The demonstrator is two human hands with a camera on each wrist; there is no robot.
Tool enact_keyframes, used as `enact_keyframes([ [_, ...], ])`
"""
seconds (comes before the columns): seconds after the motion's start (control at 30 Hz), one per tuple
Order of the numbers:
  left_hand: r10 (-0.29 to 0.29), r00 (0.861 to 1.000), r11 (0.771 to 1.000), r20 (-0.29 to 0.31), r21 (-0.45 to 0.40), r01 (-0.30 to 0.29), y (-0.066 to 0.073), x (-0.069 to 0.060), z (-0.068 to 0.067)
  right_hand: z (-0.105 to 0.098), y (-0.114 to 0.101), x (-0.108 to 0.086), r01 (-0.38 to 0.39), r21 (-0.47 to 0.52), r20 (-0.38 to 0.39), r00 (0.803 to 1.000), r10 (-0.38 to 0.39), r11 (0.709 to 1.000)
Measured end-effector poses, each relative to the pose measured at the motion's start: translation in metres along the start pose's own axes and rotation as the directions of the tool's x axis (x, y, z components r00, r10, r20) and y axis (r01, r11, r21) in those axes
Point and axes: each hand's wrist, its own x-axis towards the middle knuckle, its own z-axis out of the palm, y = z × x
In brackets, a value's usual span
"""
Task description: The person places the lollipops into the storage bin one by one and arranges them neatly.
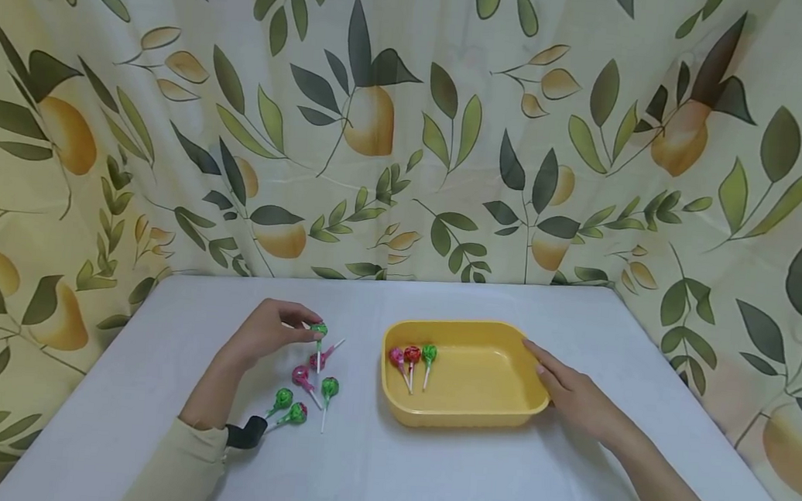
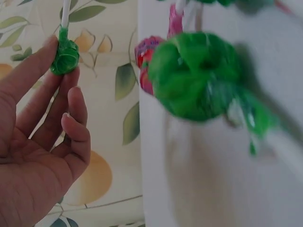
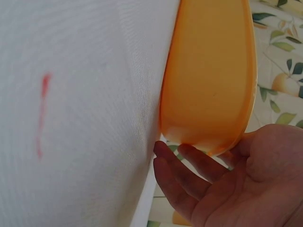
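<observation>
1. While the left hand [image 1: 275, 329] pinches its head between thumb and fingertips, the green lollipop [image 2: 66, 56] hangs stick-down at 9 o'clock from the yellow tray [image 1: 482, 384].
2. Five loose lollipops [image 1: 330, 388] lie around its 6 o'clock.
3. Three lollipops [image 1: 411, 354] lie inside the tray, toward 9 o'clock.
4. Right hand [image 1: 574, 396]: relaxed fingers touch the tray's 3 o'clock end.

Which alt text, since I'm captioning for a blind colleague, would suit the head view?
A person's left hand pinches a green lollipop above a white table, near five loose green and pink lollipops. The right hand holds the right end of a yellow tray containing three lollipops: pink, red and green. Fruit-and-leaf-patterned fabric hangs behind.
</observation>
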Motion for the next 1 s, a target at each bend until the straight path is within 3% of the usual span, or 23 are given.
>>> enact_keyframes([
  [0.57,-0.036,0.999,0.996,-0.008,-0.081,0.035,0.046,0.023,0.052,-0.001,0.001,0.0,0.015,0.011,-0.005,1.0,-0.015,1.0],
  [0.8,-0.003,1.0,0.997,-0.008,-0.076,0.003,0.059,0.031,0.067,-0.001,0.001,0.001,0.03,0.022,-0.008,1.0,-0.03,0.999],
  [1.0,-0.014,0.999,0.992,0.03,-0.124,0.018,0.07,0.038,0.085,-0.001,0.001,0.0,0.009,0.013,-0.006,1.0,-0.009,1.0],
])
